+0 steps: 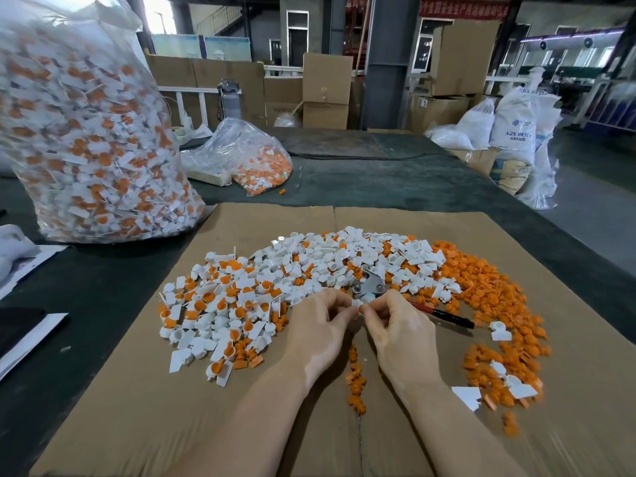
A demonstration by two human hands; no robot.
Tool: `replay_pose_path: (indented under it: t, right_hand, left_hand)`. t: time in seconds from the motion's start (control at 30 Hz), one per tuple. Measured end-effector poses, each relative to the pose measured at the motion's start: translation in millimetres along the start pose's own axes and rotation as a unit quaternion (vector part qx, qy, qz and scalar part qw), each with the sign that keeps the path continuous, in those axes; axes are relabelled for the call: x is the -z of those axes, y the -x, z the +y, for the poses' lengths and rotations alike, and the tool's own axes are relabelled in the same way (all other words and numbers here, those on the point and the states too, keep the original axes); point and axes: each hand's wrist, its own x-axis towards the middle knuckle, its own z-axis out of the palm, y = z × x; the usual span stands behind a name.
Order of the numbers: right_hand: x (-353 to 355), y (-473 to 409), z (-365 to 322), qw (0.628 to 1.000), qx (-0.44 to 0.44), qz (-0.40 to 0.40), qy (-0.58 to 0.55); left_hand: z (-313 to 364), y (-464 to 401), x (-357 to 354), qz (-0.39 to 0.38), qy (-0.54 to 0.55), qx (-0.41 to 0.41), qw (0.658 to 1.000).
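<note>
Just on the near side of the pliers [370, 283], the left hand [321, 320] and right hand [397, 327] meet. Curled fingers [340, 309] of both pinch the small white cap [360, 305], held between them and equally near each. Its axis is too small to tell.

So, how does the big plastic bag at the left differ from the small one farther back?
The big bag stands upright, packed full; the small bag lies slumped and half slack. The big bag stands nearer the cardboard, the small bag farther back. Both are clear, holding white and orange parts.
</note>
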Motion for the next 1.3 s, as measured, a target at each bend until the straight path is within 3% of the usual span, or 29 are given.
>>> replay_pose_path:
  t: [0.1,0.33,0.6,1.3]
  right_hand:
    - [-0.7,0.6,1.9,1.000,-0.006,-0.006,-0.007]
    - [2.1,-0.7,2.5,0.996,-0.008,0.001,-0.092]
    - [3.9,-2.0,1.8,0.996,0.044,-0.030,-0.072]
    - [4.8,-1.9,-0.6,0.997,0.049,-0.027,-0.059]
  left_hand:
    - [1.0,1.7,-1.0,-0.006,-0.007,-0.012,1.000]
    - [2.4,-0.8,4.7,-0.012,0.078,0.048,0.996]
    - [2.9,0.6,6.2,-0.016,0.094,0.045,0.994]
    - [2.0,-0.3,5.0,-0.010,0.078,0.048,0.996]
